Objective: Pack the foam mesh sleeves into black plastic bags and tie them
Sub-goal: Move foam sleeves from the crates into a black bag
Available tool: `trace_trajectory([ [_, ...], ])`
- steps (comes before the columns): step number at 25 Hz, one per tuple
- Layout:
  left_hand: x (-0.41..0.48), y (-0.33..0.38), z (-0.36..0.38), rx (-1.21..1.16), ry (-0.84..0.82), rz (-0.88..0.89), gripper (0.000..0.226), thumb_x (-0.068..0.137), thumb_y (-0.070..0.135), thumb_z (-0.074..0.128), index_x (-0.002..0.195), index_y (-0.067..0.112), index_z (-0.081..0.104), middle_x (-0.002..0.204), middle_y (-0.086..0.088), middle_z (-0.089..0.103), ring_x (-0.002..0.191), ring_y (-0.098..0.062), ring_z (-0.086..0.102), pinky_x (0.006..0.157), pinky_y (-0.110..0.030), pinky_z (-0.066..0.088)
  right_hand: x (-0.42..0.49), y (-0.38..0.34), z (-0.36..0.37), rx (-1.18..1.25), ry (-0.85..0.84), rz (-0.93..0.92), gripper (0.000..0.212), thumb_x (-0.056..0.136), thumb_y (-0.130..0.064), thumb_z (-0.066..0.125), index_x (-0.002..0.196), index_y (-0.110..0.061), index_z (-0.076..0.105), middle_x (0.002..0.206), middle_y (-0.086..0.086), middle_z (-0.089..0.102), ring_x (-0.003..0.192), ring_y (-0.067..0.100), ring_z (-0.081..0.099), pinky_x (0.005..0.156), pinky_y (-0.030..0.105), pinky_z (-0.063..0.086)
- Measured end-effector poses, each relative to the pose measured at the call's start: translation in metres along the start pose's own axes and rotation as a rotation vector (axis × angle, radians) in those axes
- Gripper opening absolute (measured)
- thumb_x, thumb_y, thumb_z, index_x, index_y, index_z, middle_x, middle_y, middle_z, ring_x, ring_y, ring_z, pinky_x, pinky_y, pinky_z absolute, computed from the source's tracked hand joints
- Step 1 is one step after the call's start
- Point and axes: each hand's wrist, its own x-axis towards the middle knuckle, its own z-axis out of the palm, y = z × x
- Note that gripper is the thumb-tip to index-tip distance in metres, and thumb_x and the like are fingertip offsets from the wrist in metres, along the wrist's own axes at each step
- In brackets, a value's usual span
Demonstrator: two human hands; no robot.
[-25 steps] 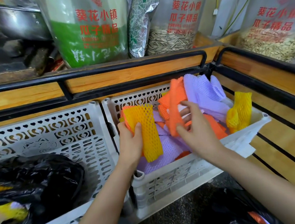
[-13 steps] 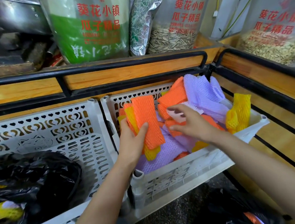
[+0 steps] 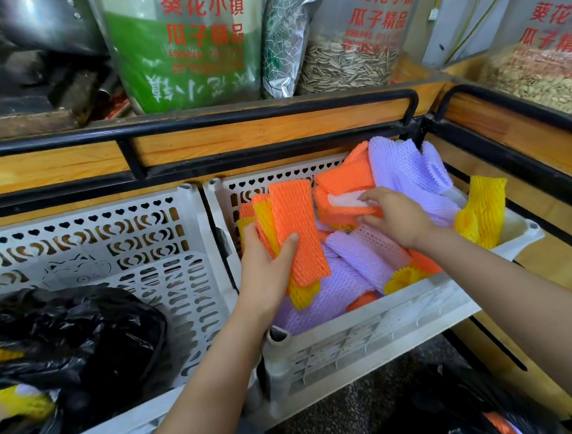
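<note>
An orange-and-yellow sleeve stack (image 3: 296, 236) is clamped in the left grip (image 3: 268, 273); an orange sleeve (image 3: 339, 214) in the crate (image 3: 372, 333) is pinched by the right grip (image 3: 397, 218).

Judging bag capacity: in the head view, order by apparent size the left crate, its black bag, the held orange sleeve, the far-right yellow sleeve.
1. left crate
2. black bag
3. orange sleeve and yellow sleeve: look alike; the yellow lies farther off, so unranked.

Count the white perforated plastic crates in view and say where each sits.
2. The left white perforated plastic crate holds a black plastic bag; the right white perforated plastic crate, beside it, holds the coloured foam mesh sleeves. No others show.
</note>
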Motion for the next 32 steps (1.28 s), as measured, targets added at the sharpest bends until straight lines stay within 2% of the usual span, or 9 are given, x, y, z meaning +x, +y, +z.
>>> trace_trajectory([
  [3, 0.000, 0.000, 0.000, -0.010, 0.010, -0.009, 0.035, 0.093, 0.020, 0.057, 0.118, 0.023, 0.032, 0.103, 0.012, 0.049, 0.089, 0.002, 0.052, 0.073, -0.013, 0.044, -0.014, -0.031, -0.018, -0.010, 0.107, 0.067, 0.035, 0.090, -0.037, 0.059, 0.113, -0.012, 0.052, 0.103, 0.011, 0.065, 0.096, 0.033, 0.060, 0.069, 0.035, 0.038],
  [8, -0.002, 0.006, -0.001, -0.078, 0.017, -0.005, 0.035, 0.094, 0.017, 0.054, 0.122, 0.017, 0.032, 0.108, 0.006, 0.052, 0.091, 0.001, 0.054, 0.068, -0.012, 0.049, -0.054, -0.094, -0.028, 0.230, 0.113, -0.050, 0.033, 0.087, -0.037, 0.061, 0.104, -0.013, 0.046, 0.097, 0.009, 0.063, 0.090, 0.028, 0.061, 0.073, 0.037, 0.043],
  [13, -0.026, 0.012, -0.014, -0.297, 0.030, 0.070, 0.036, 0.096, 0.031, 0.051, 0.128, 0.017, 0.045, 0.120, -0.009, 0.061, 0.111, -0.024, 0.060, 0.096, -0.049, 0.049, -0.076, -0.140, -0.020, 0.480, 0.016, -0.107, 0.059, 0.080, -0.040, 0.069, 0.126, -0.014, 0.042, 0.123, 0.002, 0.055, 0.109, 0.018, 0.056, 0.090, 0.038, 0.047],
  [19, -0.059, 0.044, -0.075, -0.156, 0.084, 0.329, 0.061, 0.089, 0.056, 0.039, 0.143, 0.028, 0.039, 0.143, 0.000, 0.045, 0.133, -0.018, 0.042, 0.110, -0.045, 0.034, -0.085, -0.212, -0.035, 0.690, -0.050, -0.211, 0.078, 0.062, -0.054, 0.075, 0.122, -0.023, 0.036, 0.121, -0.005, 0.052, 0.112, 0.008, 0.053, 0.092, 0.027, 0.045],
  [21, -0.074, 0.052, -0.092, -0.082, 0.162, 0.404, 0.055, 0.090, 0.053, 0.036, 0.140, 0.031, 0.039, 0.138, 0.007, 0.044, 0.131, -0.003, 0.039, 0.110, -0.031, 0.034, -0.086, -0.241, -0.041, 0.729, -0.014, -0.222, 0.084, 0.062, -0.049, 0.078, 0.129, -0.024, 0.033, 0.123, -0.007, 0.052, 0.113, 0.005, 0.053, 0.090, 0.021, 0.044],
  [24, -0.096, 0.066, -0.120, 0.012, 0.198, 0.522, 0.044, 0.094, 0.044, 0.034, 0.136, 0.035, 0.039, 0.130, 0.009, 0.044, 0.124, 0.008, 0.039, 0.099, -0.008, 0.031, -0.082, -0.280, -0.040, 0.778, 0.075, -0.214, 0.095, 0.058, -0.058, 0.072, 0.137, -0.025, 0.030, 0.126, -0.006, 0.055, 0.114, 0.010, 0.055, 0.095, 0.034, 0.046],
  [27, -0.110, 0.072, -0.164, 0.153, 0.222, 0.616, 0.038, 0.094, 0.037, 0.035, 0.130, 0.032, 0.045, 0.132, 0.003, 0.046, 0.126, 0.004, 0.039, 0.099, -0.006, 0.029, -0.078, -0.314, -0.038, 0.898, 0.103, -0.196, 0.075, 0.060, -0.051, 0.074, 0.123, -0.024, 0.043, 0.112, -0.007, 0.063, 0.101, 0.010, 0.063, 0.090, 0.043, 0.050],
  [30, -0.124, 0.065, -0.229, 0.327, 0.331, 0.666, 0.031, 0.096, 0.024, 0.041, 0.126, 0.027, 0.048, 0.128, 0.009, 0.049, 0.124, -0.003, 0.044, 0.102, -0.017, 0.035, -0.080, -0.359, -0.035, 1.035, 0.081, -0.269, 0.051, 0.074, -0.026, 0.077, 0.114, -0.023, 0.046, 0.106, -0.010, 0.061, 0.096, 0.004, 0.062, 0.086, 0.031, 0.050],
  [32, -0.133, 0.051, -0.281, 0.444, 0.467, 0.610, 0.031, 0.094, 0.018, 0.043, 0.123, 0.027, 0.049, 0.117, 0.018, 0.050, 0.115, 0.001, 0.047, 0.097, -0.015, 0.036, -0.087, -0.392, -0.032, 1.144, -0.017, -0.353, 0.050, 0.073, -0.028, 0.073, 0.114, -0.027, 0.044, 0.109, -0.012, 0.060, 0.096, 0.001, 0.062, 0.082, 0.021, 0.050],
])
